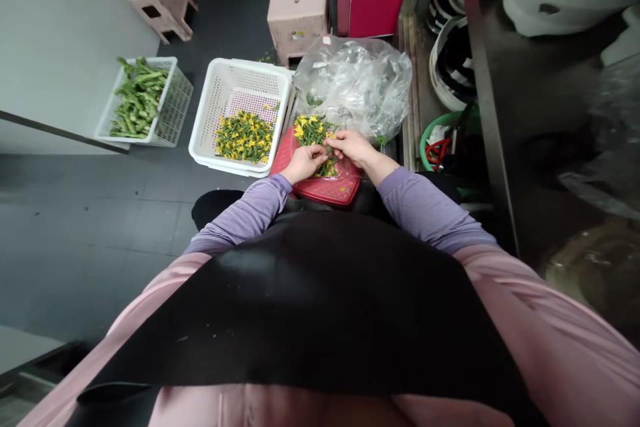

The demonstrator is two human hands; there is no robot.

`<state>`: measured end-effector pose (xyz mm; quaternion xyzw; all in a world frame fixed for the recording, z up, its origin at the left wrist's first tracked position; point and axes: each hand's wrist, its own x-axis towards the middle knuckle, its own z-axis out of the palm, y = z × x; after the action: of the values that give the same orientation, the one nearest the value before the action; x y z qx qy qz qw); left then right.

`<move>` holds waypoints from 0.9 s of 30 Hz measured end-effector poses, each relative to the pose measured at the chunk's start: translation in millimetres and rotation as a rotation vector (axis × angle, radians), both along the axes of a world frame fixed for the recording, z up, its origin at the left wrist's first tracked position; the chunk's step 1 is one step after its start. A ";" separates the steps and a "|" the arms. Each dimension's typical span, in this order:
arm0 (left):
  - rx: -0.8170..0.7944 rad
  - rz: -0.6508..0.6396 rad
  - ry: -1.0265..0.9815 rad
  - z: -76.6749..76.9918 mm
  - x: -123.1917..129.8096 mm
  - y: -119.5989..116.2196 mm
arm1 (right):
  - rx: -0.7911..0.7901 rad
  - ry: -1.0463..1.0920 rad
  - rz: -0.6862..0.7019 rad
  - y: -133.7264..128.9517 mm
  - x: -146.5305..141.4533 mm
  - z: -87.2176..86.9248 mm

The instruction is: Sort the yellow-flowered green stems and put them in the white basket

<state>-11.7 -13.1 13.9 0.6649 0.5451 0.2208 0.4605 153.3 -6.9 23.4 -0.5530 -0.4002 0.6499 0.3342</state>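
Observation:
Both my hands meet over a pile of small yellow flowers with green stems (311,131), which lies on a red plastic surface (345,187) in front of my apron. With fingers pinched together, my left hand (304,163) is at the lower left of the pile; what lies between its fingertips is too small to make out. My right hand (351,147) comes in from the right, closed on a small yellow-flowered sprig (330,138). More flowers show below and between the hands, over some clear plastic.
To the left stands a white perforated basket (200,127) with more yellow flowers (245,137). Beyond it a smaller white basket (173,113) holds thick green stalks (143,97). A clear plastic bag (360,80), pink stools (299,17) and a green basin (427,147) are around.

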 end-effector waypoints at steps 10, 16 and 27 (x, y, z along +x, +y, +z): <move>-0.219 -0.005 -0.189 5.2 -3.0 4.6 | -0.306 0.249 -0.097 1.8 -4.9 -1.5; -0.284 0.060 -0.304 10.9 5.5 4.5 | -0.373 0.240 -0.043 -2.0 -12.2 -13.1; -0.145 0.454 -0.316 16.1 10.6 2.4 | -0.331 0.432 0.136 -16.7 -2.7 -2.1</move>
<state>-1.0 -10.7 30.0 0.4485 0.6160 0.3795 0.5249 150.5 -23.6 21.4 -0.4209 -0.2442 0.8300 0.2725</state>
